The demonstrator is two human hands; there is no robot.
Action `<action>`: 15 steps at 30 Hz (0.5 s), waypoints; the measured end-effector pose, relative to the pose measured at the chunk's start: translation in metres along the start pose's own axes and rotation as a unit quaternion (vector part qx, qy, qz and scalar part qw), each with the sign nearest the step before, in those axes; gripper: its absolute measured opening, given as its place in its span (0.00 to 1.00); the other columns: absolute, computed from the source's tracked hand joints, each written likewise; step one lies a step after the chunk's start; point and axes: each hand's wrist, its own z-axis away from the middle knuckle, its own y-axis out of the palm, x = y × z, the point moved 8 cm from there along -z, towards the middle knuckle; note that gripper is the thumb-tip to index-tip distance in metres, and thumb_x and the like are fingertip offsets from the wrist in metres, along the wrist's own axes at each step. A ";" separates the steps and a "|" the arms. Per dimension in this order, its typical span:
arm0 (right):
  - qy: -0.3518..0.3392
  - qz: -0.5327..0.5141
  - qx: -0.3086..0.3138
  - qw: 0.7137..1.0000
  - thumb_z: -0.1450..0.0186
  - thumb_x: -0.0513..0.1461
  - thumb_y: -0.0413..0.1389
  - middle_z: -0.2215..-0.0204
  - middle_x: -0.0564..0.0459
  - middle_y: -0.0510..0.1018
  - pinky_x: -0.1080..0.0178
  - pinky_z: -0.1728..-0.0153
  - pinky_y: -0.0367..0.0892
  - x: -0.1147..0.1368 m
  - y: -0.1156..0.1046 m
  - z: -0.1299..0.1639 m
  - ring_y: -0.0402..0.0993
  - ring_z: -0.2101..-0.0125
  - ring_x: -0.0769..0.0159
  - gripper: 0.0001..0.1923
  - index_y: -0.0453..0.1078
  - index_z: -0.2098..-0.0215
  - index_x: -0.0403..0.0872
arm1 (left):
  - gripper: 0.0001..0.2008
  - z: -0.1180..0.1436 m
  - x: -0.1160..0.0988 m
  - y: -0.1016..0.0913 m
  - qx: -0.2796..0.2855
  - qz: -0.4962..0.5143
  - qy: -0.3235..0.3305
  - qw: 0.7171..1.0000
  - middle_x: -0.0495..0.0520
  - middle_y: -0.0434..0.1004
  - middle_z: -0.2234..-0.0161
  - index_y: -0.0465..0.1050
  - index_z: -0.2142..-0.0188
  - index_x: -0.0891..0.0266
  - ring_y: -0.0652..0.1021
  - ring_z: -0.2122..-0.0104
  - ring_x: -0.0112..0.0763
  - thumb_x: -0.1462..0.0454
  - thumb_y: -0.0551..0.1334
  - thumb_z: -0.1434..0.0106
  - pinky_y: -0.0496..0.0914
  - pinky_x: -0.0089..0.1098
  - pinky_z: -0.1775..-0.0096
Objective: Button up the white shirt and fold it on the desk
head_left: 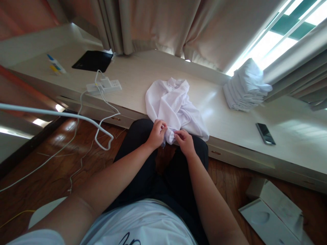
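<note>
Cables (102,119) trailed off a power strip (104,86) at the left of the pale bench (230,112). Left hand (156,133) and right hand (185,141) each pinched the near edge of a crumpled white garment (173,105) lying at the bench's front edge. Folded white cloths (245,86) were stacked farther right, a phone (265,133) near them.

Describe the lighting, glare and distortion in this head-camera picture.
Head view: the window at top right is blown out to white, and daylight throws a sheen on the pale counter; the wood floor lies darker with small bright reflections; wide-angle distortion bends the counter edge and the curtains; both hands, left hand and right hand, and the white cloth are reasonably sharp.
</note>
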 end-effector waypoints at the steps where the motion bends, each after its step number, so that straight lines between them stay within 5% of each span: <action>1: -0.005 0.014 -0.003 1.000 0.40 0.46 0.56 0.69 0.52 0.74 0.61 0.64 0.65 0.001 -0.001 0.000 0.67 0.69 0.64 0.10 0.75 0.65 0.50 | 0.02 -0.001 0.000 -0.003 -0.014 -0.005 0.002 1.000 0.55 0.66 0.57 0.66 0.65 0.61 0.68 0.59 0.33 0.66 0.55 0.36 0.64 0.34 0.52; 15: -0.015 -0.007 -0.017 1.000 0.35 0.44 0.50 0.74 0.58 0.67 0.66 0.68 0.61 0.005 -0.006 0.001 0.63 0.73 0.70 0.09 0.63 0.69 0.47 | 0.12 0.006 -0.009 0.027 0.158 0.032 0.013 0.987 0.54 0.68 0.57 0.72 0.54 0.58 0.70 0.55 0.34 0.61 0.54 0.33 0.66 0.34 0.52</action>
